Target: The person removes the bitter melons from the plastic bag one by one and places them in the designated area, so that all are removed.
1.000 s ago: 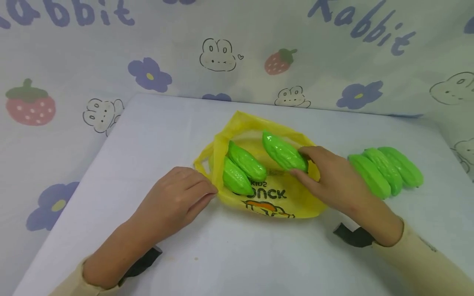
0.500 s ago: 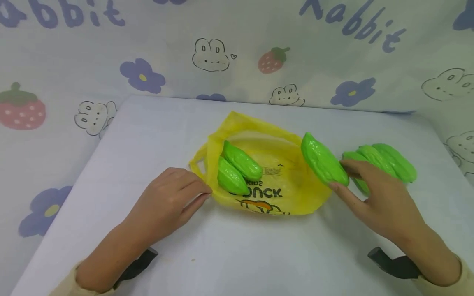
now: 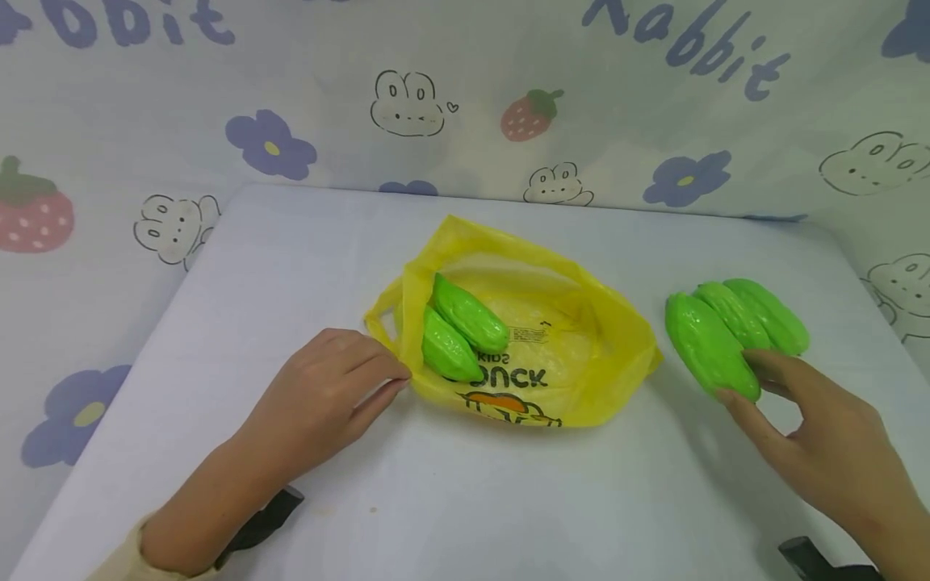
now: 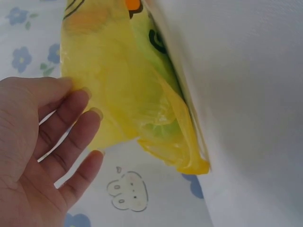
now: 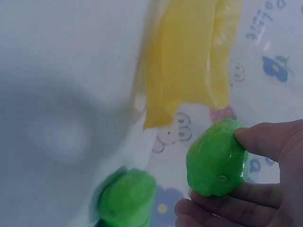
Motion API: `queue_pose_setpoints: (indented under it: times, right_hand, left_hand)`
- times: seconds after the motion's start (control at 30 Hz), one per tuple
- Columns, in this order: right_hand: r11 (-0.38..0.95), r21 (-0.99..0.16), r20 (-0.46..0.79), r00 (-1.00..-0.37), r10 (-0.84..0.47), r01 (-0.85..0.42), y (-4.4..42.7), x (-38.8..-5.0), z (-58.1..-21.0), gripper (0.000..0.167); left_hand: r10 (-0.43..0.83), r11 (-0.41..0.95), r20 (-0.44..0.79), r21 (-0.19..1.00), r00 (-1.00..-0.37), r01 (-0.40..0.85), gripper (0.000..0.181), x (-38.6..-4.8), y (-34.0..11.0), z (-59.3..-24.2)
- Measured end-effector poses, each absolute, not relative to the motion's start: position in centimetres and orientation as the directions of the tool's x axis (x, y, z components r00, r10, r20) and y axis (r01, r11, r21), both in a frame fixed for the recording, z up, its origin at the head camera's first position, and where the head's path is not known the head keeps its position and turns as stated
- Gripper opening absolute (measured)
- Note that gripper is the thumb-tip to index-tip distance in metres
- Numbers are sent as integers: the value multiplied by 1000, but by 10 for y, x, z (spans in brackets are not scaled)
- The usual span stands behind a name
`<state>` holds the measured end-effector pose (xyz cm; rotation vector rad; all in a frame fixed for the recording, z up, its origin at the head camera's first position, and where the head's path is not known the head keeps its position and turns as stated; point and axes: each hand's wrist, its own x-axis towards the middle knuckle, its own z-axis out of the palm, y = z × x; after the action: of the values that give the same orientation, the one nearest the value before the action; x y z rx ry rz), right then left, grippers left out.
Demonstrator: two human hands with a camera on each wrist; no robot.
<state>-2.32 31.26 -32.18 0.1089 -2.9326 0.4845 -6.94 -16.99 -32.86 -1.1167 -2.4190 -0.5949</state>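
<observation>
My right hand [image 3: 828, 436] holds a glossy, lumpy green bitter melon [image 3: 706, 343] between thumb and fingers at its near end, to the right of the bag. In the right wrist view the rounded end of this bitter melon [image 5: 215, 161] faces the camera. My left hand [image 3: 327, 403] pinches the near left edge of a yellow plastic bag [image 3: 613, 379], as the left wrist view of the bag [image 4: 109, 71] also shows. The bag's mouth gapes upward. Inside, at its left, lie two more bitter melons [image 3: 471, 315], side by side.
On the table's right, two bitter melons [image 3: 772, 315] lie close together, just behind the held one, which partly covers them. The white tabletop [image 3: 465, 500] meets a patterned cloth backdrop [image 3: 327, 73] at its far edge. Dark straps hang beneath both wrists.
My right hand has carried the bitter melon out of the bag's mouth and rightward, to beside the other bitter melons on the table. My left hand stays at the bag's edge.
</observation>
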Motion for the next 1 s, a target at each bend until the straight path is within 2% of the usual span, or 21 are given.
queue_pose_setpoints:
  times: [0.2, 0.33, 0.53, 0.77, 1.0]
  right_hand:
    - [946, -321, 140, -990, -1, -47, 325, -20, -331, 59]
    - [946, -323, 72, -997, -3, -26, 323, -25, -335, 57]
    - [957, -286, 37, -999, -32, -42, 316, -40, -341, 62]
    - [967, -244, 73, -996, -57, -73, 306, -49, -345, 61]
    - [971, -235, -13, -999, -42, -38, 299, -57, -349, 66]
  left_hand:
    - [613, 589, 522, 199, -594, 783, 21, -70, -170, -328]
    - [613, 583, 532, 194, -584, 789, 19, -71, -170, -328]
    - [614, 577, 535, 198, -580, 792, 17, -71, -169, -328]
    - [610, 581, 528, 209, -591, 786, 16, -69, -168, -326]
    - [608, 567, 552, 202, -571, 799, 17, -70, -168, -325]
